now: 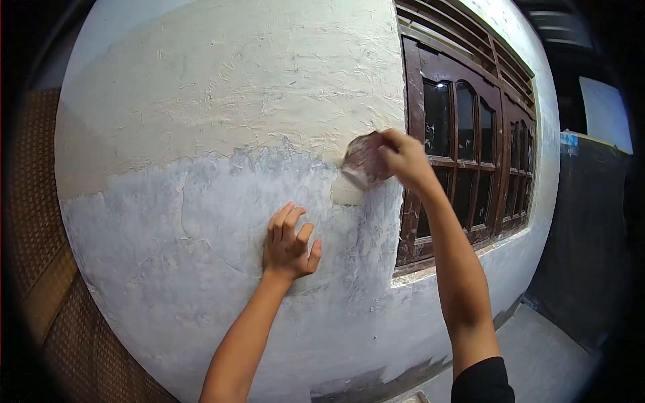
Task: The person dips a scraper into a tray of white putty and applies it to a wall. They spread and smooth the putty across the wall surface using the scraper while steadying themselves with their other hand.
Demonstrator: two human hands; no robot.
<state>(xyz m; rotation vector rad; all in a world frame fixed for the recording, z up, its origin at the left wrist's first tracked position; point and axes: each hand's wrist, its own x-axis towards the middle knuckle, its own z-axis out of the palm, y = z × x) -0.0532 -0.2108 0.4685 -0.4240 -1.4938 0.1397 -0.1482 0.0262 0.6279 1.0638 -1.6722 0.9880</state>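
My right hand (403, 160) grips a flat, reddish-brown putty spreader (363, 161) smeared with pale paste; motion blurs its edge. It is against or close to the wall (222, 221), left of the window frame. Just below the spreader is a fresh cream patch of putty (346, 193) on the grey-white surface. Lower and to the left, my left hand (291, 243) rests on the wall with fingers apart and slightly bent, holding nothing. Above both hands, rough cream putty (269, 80) coats the wall down to a ragged border.
A dark brown wooden window (463, 148) with glass panes and slats above stands at the right, its ledge (463, 258) jutting beneath. A woven panel (33, 154) borders the wall on the left. Grey floor (537, 356) and a dark panel (584, 235) lie at the right.
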